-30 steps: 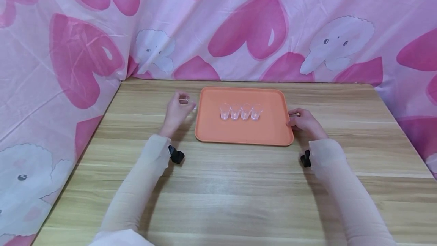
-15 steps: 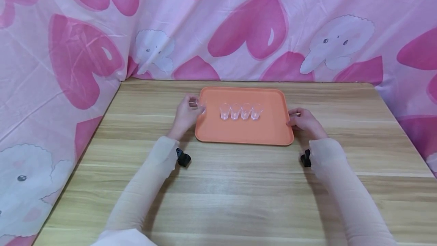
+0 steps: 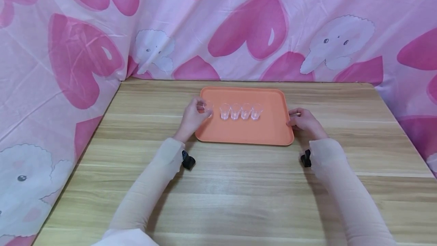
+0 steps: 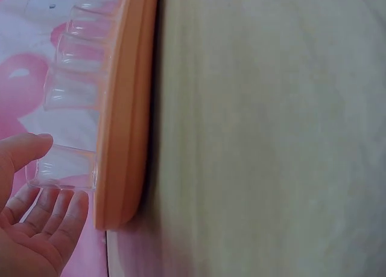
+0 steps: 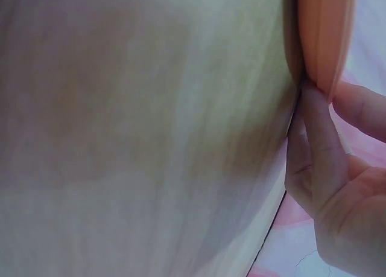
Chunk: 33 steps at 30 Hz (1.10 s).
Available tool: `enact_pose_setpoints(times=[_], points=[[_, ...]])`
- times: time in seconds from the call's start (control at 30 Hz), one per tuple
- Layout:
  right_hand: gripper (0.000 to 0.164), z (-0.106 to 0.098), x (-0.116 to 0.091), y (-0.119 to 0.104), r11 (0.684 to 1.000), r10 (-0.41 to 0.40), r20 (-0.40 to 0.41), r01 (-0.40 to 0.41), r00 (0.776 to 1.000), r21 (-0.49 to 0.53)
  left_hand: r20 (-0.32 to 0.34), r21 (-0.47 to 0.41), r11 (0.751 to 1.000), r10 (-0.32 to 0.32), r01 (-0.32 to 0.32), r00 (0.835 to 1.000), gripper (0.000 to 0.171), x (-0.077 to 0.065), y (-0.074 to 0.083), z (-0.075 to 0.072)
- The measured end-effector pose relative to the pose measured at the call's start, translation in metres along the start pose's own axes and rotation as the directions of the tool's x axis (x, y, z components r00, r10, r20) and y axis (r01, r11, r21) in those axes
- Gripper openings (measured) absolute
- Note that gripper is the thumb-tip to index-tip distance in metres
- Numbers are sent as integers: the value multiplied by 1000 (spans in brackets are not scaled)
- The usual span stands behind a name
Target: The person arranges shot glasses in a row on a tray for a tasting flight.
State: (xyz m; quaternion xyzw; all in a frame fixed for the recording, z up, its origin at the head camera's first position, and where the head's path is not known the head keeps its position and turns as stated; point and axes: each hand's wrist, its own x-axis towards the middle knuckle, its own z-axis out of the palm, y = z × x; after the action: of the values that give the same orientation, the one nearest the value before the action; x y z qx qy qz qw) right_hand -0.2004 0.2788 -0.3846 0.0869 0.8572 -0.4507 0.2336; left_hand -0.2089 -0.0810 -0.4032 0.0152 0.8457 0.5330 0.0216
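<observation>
My left hand (image 3: pixel 193 119) pinches a small clear plastic cup (image 4: pixel 65 167) between thumb and fingers, over the left end of an orange tray (image 3: pixel 244 134). In the left wrist view the cup stands upright, its base right at the tray's rim line. Several matching clear cups (image 3: pixel 235 112) stand in a straight row across the tray's middle, just right of the held one. At the tray's right edge, my right hand (image 3: pixel 305 119) grips the rim, the thumb above and fingers tucked under it in the right wrist view.
The tray lies on a wood-grain table (image 3: pixel 232 189), near its far edge. Behind and to both sides hangs a pink cloth (image 3: pixel 249 29) with hearts and white animals. A black wrist camera (image 3: pixel 188 160) sits at the left cuff, another at the right.
My left hand has carried the cup rightward, from beside the tray to over its left end, close to the row. The right hand, tray and other cups have stayed put.
</observation>
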Motion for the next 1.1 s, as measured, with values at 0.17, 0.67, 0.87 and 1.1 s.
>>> enact_pose_setpoints(times=[0.17, 0.67, 0.87, 1.1], points=[[52, 1, 0, 1, 1000, -19, -10, 19, 1000, 15, 9, 8, 1000, -9, 9, 1000, 44, 0, -1, 4], [53, 1, 0, -1, 1000, 4, -9, -4, 1000, -2, 27, 9, 1000, 1, -1, 1000, 46, -1, 2, 10], [52, 1, 0, 0, 1000, -2, -14, 2, 1000, 10, 38, 11, 1000, -6, 6, 999, 46, -1, 2, 10], [53, 2, -2, 1, 1000, -20, -16, 20, 1000, 12, 54, 10, 1000, -7, 6, 998, 46, -2, 3, 11]])
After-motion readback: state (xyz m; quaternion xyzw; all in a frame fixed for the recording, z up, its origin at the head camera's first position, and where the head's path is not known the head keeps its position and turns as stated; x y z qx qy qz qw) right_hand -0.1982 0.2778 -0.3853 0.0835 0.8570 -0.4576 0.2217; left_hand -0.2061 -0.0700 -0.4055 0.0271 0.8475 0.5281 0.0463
